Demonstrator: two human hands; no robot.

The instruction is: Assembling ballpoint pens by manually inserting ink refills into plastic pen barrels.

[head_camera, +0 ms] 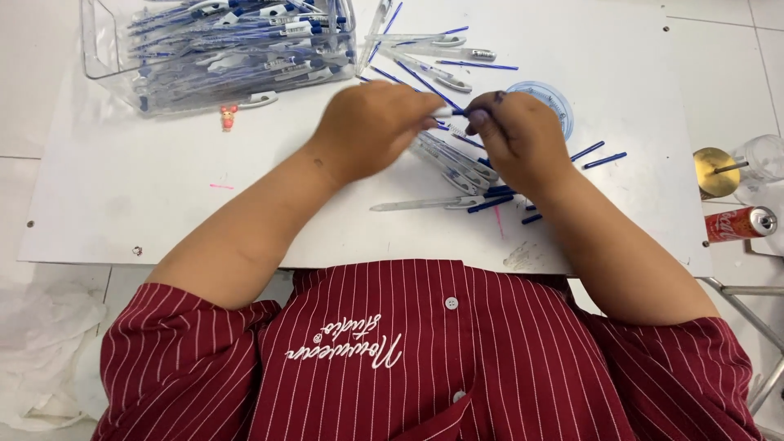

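1. We work at a white table [147, 188] that spreads under and all around our fingers.
2. Well beyond our left fingers, at the far left corner, stands a clear plastic box [106, 69] filled with finished blue-and-clear pens.
3. Our left hand [371, 126] is blurred; its fingers curl inward toward the right hand and pinch one end of a thin pen part [447, 110]. We cannot tell exactly how firmly they close.
4. Our right hand [523, 143] meets the left one over the middle of the table; its thumb and forefinger [478, 114] are pressed together on the other end of the same pen part, so the piece sits between both sets of fingertips, lifted off the table.
5. Just beyond the right fingers, half hidden by that hand, lies a round clear lid [551, 98].
6. Directly beneath and between our fingers lies a heap of clear pen barrels [457, 163], and one long barrel [416, 202] lies nearer to us.
7. Blue refills [604, 159] are scattered to the right of the right fingers, and more refills and barrels [433, 49] lie farther out past both hands.
8. Well left of the left fingers, near the box, sits a tiny red figure [228, 117].
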